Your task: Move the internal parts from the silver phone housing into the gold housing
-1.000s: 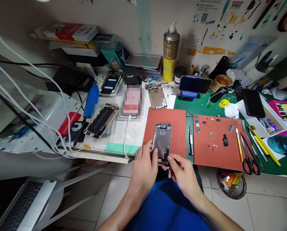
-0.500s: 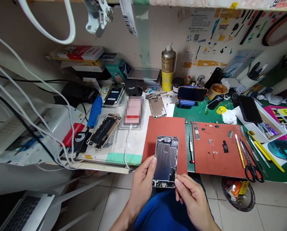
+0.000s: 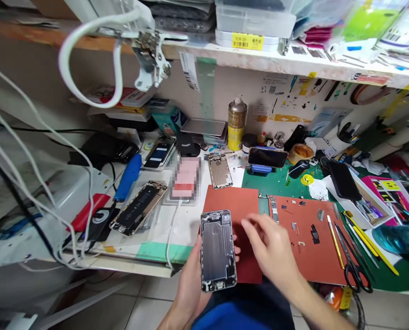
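- Lower centre: left hand (image 3: 189, 276) wraps its fingers around the edges of an opened phone housing (image 3: 218, 252), inner side up, likely to keep the frame's interior exposed.
- Right hand (image 3: 275, 250), right of it, above the surface: fingers part-open, loosely curled, nothing visible in them.
- Right: small parts (image 3: 314, 233) spread apart on a red mat (image 3: 323, 270), probably for easy telling apart.
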Tool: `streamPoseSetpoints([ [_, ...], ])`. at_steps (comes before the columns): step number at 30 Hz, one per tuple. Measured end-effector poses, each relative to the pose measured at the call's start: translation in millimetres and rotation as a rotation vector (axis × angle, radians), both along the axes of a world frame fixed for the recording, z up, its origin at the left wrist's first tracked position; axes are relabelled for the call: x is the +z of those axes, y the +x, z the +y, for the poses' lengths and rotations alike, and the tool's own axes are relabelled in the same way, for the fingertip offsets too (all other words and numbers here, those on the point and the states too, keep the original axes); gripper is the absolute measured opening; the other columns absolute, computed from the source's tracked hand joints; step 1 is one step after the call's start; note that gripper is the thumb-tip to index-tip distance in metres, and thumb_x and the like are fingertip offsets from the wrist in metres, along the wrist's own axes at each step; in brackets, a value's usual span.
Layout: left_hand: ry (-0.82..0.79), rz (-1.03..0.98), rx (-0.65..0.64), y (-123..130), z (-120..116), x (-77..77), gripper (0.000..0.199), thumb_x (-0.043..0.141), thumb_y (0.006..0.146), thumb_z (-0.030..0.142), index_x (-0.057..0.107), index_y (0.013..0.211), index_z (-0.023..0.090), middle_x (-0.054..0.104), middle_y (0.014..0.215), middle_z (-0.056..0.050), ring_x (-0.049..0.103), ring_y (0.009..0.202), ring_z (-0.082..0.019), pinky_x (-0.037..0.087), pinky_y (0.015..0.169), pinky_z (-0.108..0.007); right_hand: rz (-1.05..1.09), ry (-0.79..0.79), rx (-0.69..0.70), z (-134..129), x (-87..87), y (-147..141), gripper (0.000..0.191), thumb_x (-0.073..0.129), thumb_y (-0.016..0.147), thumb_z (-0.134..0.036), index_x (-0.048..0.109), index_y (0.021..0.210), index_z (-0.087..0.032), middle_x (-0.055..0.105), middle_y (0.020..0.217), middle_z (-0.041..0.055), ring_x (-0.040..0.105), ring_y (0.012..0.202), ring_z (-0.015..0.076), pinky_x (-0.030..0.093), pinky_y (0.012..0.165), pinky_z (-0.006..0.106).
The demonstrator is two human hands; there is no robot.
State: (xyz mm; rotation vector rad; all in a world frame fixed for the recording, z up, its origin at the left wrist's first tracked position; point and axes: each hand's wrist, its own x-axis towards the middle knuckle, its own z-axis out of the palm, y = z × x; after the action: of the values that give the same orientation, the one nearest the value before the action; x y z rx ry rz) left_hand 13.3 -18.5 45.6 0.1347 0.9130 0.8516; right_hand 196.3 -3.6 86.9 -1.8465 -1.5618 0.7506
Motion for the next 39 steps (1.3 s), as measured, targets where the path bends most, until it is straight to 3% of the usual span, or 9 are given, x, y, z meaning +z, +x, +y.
streamPoseSetpoints([
  [4, 0.004, -0.004, 0.063, -8.4, -2.8, -1.8, 0.059, 0.069, 0.098, 0.057, 0.076, 0.132, 0.010, 0.083, 0.110, -0.019, 0.080, 0.102, -0.036, 0.062, 0.096, -0.045, -0.148, -0.077, -0.008, 119.7, -4.0, -10.7, 0.023, 0.059, 0.108, -0.030, 0.076, 0.107, -0.014, 0.075, 0.109, 0.0154, 0.073, 0.103, 0.0251, 0.055, 0.096, 0.038],
  [7, 0.024, -0.036, 0.059, -16.4, -6.0, 2.3, 0.061, 0.065, 0.100, 0.062, 0.077, 0.129, 0.010, 0.082, 0.117, -0.020, 0.079, 0.101, -0.034, 0.061, 0.094, -0.042, -0.212, -0.204, -0.053, 173.3, -23.5, -17.6, 0.036, 0.072, 0.102, -0.040, 0.068, 0.129, -0.017, 0.070, 0.130, 0.0110, 0.071, 0.113, 0.0250, 0.061, 0.097, 0.045],
  [12, 0.112, -0.124, 0.039, -30.1, -8.0, 3.2, 0.069, 0.057, 0.102, 0.068, 0.076, 0.132, 0.009, 0.080, 0.120, -0.021, 0.078, 0.101, -0.032, 0.059, 0.091, -0.038, -0.234, -0.328, -0.095, 196.3, -49.3, -10.6, 0.038, 0.071, 0.103, -0.040, 0.066, 0.135, -0.020, 0.067, 0.137, 0.0109, 0.070, 0.117, 0.0258, 0.062, 0.098, 0.046],
  [17, 0.127, -0.217, 0.005, -37.0, -12.0, 6.0, 0.068, 0.053, 0.104, 0.067, 0.074, 0.133, 0.010, 0.079, 0.117, -0.021, 0.076, 0.104, -0.033, 0.060, 0.089, -0.039, -0.146, -0.280, -0.081, 199.8, -47.1, -4.4, 0.039, 0.072, 0.102, -0.040, 0.065, 0.135, -0.019, 0.067, 0.137, 0.0109, 0.070, 0.117, 0.0262, 0.062, 0.097, 0.046],
  [22, 0.147, -0.247, -0.017, -41.1, -16.5, 15.5, 0.069, 0.050, 0.104, 0.068, 0.075, 0.130, 0.009, 0.078, 0.116, -0.021, 0.076, 0.103, -0.035, 0.060, 0.090, -0.043, 0.033, -0.165, -0.061, 141.7, -18.8, 6.3, 0.036, 0.067, 0.103, -0.048, 0.077, 0.105, -0.013, 0.075, 0.094, 0.0062, 0.071, 0.088, 0.0216, 0.058, 0.079, 0.034],
  [27, 0.220, -0.191, -0.038, -42.1, -23.0, 18.9, 0.074, 0.051, 0.102, 0.071, 0.072, 0.137, 0.009, 0.077, 0.113, -0.020, 0.075, 0.098, -0.033, 0.058, 0.083, -0.038, 0.363, -0.199, -0.156, -0.8, -7.3, 27.2, 0.057, 0.068, 0.094, -0.066, 0.080, 0.118, -0.016, 0.058, 0.061, -0.0006, 0.046, 0.053, 0.0145, 0.036, 0.048, 0.027],
  [31, 0.211, -0.153, -0.073, -38.3, -31.3, 20.0, 0.075, 0.054, 0.100, 0.073, 0.070, 0.138, 0.011, 0.078, 0.108, -0.019, 0.075, 0.089, -0.029, 0.058, 0.081, -0.037, 0.599, -0.336, -0.306, -94.1, -23.4, 28.1, 0.062, 0.083, 0.082, -0.064, 0.082, 0.123, -0.019, 0.061, 0.059, 0.0015, 0.049, 0.052, 0.0163, 0.040, 0.044, 0.028],
  [34, 0.186, -0.133, -0.099, -34.1, -36.9, 21.8, 0.070, 0.056, 0.099, 0.071, 0.072, 0.136, 0.013, 0.078, 0.108, -0.018, 0.076, 0.092, -0.031, 0.060, 0.087, -0.041, 0.633, -0.307, -0.388, -124.9, -31.5, 17.8, 0.058, 0.086, 0.078, -0.064, 0.086, 0.117, -0.021, 0.067, 0.063, 0.0038, 0.055, 0.051, 0.0183, 0.046, 0.043, 0.029],
  [39, 0.129, -0.118, -0.132, -27.5, -44.2, 28.5, 0.069, 0.060, 0.097, 0.070, 0.075, 0.131, 0.012, 0.079, 0.104, -0.018, 0.077, 0.101, -0.037, 0.061, 0.093, -0.048, 0.609, -0.172, -0.542, -134.6, -20.9, 0.1, 0.051, 0.084, 0.080, -0.064, 0.087, 0.109, -0.022, 0.070, 0.066, 0.0048, 0.054, 0.049, 0.0160, 0.048, 0.042, 0.027],
])
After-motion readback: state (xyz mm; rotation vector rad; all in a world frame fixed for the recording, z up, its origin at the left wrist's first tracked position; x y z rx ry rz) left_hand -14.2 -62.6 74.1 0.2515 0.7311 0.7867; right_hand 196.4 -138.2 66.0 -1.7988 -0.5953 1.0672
